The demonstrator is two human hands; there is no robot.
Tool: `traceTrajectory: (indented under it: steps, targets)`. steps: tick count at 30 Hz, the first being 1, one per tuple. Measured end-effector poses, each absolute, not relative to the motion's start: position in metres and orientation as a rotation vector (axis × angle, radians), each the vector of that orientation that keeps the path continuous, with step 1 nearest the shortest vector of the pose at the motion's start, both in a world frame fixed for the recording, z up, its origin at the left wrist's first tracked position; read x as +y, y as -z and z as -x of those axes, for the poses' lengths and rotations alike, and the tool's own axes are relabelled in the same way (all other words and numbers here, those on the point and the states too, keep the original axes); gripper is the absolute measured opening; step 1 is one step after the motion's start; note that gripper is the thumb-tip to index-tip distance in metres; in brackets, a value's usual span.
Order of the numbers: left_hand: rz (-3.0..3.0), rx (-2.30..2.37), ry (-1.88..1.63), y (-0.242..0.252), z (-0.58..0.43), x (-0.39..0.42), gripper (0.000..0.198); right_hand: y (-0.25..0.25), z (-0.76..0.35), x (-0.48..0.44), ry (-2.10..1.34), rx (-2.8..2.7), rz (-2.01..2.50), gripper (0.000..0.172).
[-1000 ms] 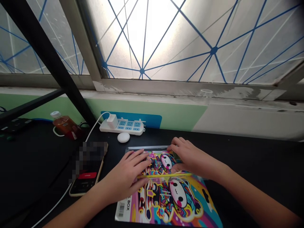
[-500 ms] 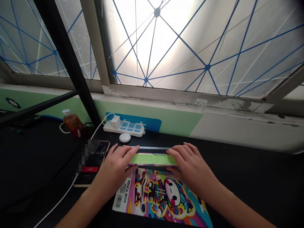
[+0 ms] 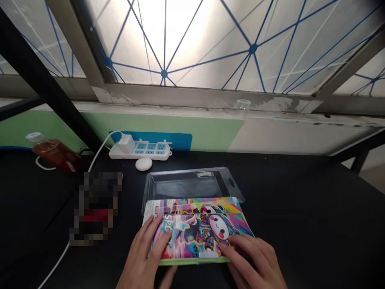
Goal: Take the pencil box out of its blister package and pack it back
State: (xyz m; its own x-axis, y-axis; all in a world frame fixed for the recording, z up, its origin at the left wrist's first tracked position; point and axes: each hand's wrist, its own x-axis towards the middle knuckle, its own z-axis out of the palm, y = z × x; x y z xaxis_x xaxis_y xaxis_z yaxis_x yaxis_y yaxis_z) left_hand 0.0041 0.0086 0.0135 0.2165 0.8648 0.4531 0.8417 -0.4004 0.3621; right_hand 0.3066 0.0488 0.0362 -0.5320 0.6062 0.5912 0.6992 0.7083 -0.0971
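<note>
Fingers half-curled, my left hand point(image 3: 144, 257) and right hand point(image 3: 252, 257) hold the near corners of a printed pencil box point(image 3: 195, 228) on the black desk point(image 3: 300, 200). Its far edge overlaps a clear plastic tray point(image 3: 186, 184); a white power strip point(image 3: 140, 151) lies beyond.

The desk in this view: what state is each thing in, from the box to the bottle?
Pencil box: printed cover on, green edge showing, held in both hands.
Left hand: fingers spread on the cover.
Right hand: fingers on the cover's near corner.
Plastic tray: clear, lying flat behind the box.
Charger: plugged into the power strip.
Bottle: capped, amber liquid inside.
Phone: blurred, state unreadable.
</note>
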Motion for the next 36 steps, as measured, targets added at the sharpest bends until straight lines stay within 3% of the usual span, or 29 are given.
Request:
traceTrajectory:
  steps: [4, 10, 15, 19, 24, 28, 31, 36]
  targets:
    - [-2.291, 1.716, -0.79, -0.017, 0.005, 0.006, 0.063, -0.046, -0.304, 0.049, 0.061, -2.307, 1.054, 0.022]
    - [-2.124, 1.752, -0.756, -0.022, 0.017, 0.015, 0.078, -0.048, -0.324, 0.062, -0.132, -2.412, 1.188, 0.055]
    - [-2.101, 1.758, -0.824, -0.018, 0.019, 0.018, 0.093, -0.059, -0.334, 0.077, -0.375, -2.481, 1.254, 0.056]
    - [-2.093, 1.759, -0.849, -0.017, 0.019, 0.017, 0.092, -0.072, -0.333, 0.091, -0.403, -2.598, 1.211, 0.057]
    - [-2.095, 1.758, -0.827, -0.017, 0.018, 0.015, 0.102, -0.088, -0.334, 0.111, -0.349, -2.561, 1.145, 0.031]
    - [-2.115, 1.788, -0.786, -0.018, 0.016, 0.012, 0.12, -0.087, -0.332, 0.118, -0.383, -2.299, 1.293, 0.025]
    - [-2.124, 1.788, -0.771, -0.019, 0.018, 0.013, 0.114, -0.081, -0.329, 0.114, -0.438, -2.009, 1.479, 0.015]
    - [-2.122, 1.705, -0.861, -0.023, 0.02, 0.017, 0.086, -0.078, -0.333, 0.094, -0.552, -2.024, 1.393, 0.016]
